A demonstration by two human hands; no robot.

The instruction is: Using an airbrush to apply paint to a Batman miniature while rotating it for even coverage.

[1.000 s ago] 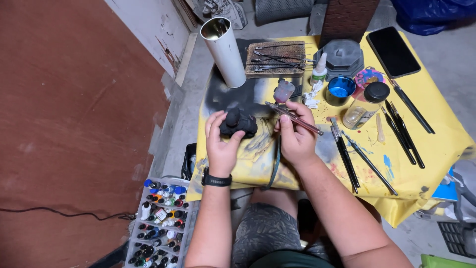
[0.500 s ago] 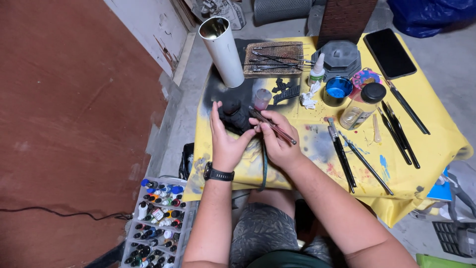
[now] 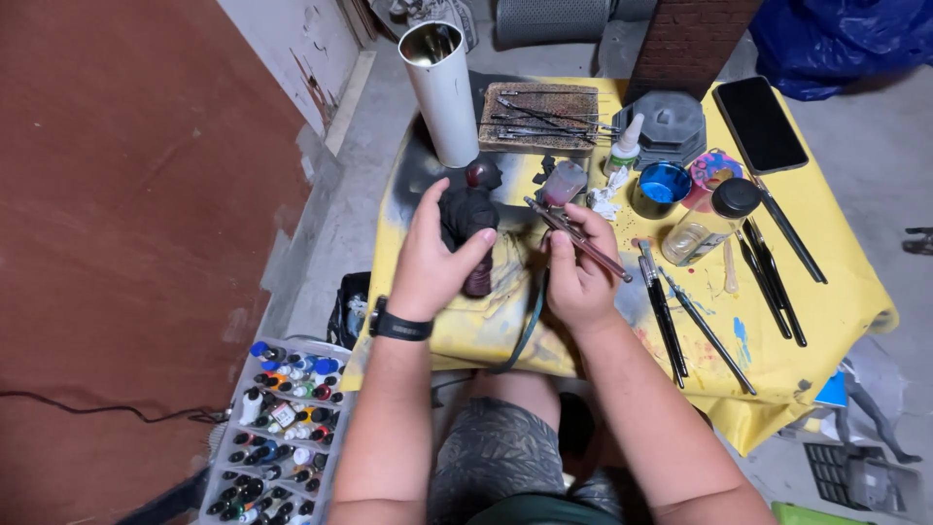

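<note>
1 yellow-covered table [image 3: 826, 311] stands on grey concrete floor [image 3: 875, 156].

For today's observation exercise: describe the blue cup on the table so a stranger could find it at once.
Start at the yellow table. Near its far edge, right of the white squeeze bottle, stands the blue cup. It alone is shiny, open-topped and solid blue; the jar beside it is clear with a black lid.

Figurine [image 3: 468, 216] in left hand [image 3: 434, 261], airbrush [image 3: 575, 236] right.

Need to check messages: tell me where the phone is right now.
In the head view, the black phone lies at the yellow table's far right corner, beside the grey tray.
</note>
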